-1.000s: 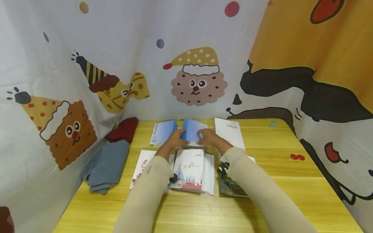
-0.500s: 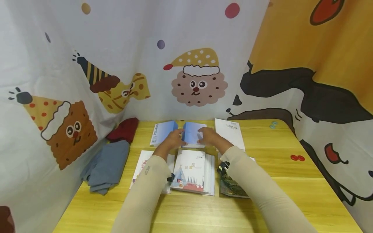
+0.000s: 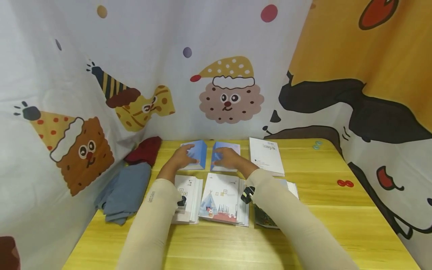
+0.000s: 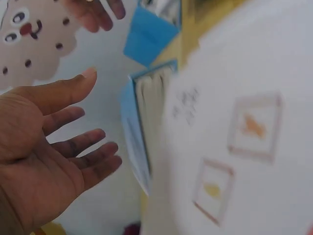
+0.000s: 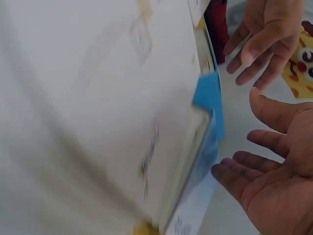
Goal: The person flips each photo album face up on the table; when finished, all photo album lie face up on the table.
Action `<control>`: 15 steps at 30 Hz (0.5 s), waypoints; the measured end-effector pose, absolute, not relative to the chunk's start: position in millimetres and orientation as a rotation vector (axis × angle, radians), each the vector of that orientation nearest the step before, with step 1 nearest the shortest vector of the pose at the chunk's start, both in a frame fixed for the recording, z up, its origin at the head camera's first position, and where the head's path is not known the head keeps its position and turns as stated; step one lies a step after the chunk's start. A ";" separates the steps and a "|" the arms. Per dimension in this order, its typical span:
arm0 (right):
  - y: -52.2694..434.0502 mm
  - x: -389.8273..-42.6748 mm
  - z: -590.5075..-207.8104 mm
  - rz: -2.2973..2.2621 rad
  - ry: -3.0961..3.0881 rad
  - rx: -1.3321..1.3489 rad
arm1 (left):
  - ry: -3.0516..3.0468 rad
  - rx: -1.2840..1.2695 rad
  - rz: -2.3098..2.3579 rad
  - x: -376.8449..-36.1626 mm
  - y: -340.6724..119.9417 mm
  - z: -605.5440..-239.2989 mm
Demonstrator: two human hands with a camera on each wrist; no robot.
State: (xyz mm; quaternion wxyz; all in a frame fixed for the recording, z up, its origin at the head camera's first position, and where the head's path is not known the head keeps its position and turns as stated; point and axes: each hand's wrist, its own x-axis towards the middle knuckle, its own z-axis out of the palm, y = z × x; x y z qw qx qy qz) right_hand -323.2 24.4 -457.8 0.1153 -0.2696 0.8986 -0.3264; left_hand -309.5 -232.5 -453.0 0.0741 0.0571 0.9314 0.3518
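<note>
Two blue-covered booklets lie at the back middle of the yellow table. My left hand lies flat on the left blue booklet, whose cover stands slightly raised. My right hand rests with straight fingers on the right blue booklet. In the left wrist view my left hand has its palm spread beside the blue booklet's edge. The right wrist view shows my right hand with relaxed fingers next to a blue cover. Neither hand grips anything.
A white booklet lies right of the blue ones. Three stacks of picture cards sit in front, under my forearms. Red cloth and grey-blue cloth lie at the left. Printed curtains wall the table on three sides.
My left hand has moved left from the middle booklet onto the left blue one. The right hand slid left and pressed its blue cover down flat.
</note>
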 end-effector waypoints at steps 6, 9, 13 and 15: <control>-6.8 -320.9 -462.3 -1.116 2.505 -0.742 | 2.765 0.125 1.036 -310.3 -248.8 -464.4; -17.3 -320.5 -466.1 -1.185 2.452 -0.715 | 2.739 0.099 1.034 -309.7 -253.4 -471.5; -26.0 -318.9 -469.7 -1.165 2.423 -0.692 | 2.737 0.057 1.043 -309.0 -256.2 -480.3; -28.9 -317.8 -471.6 -1.138 2.417 -0.684 | 2.746 0.054 1.052 -309.5 -255.7 -484.2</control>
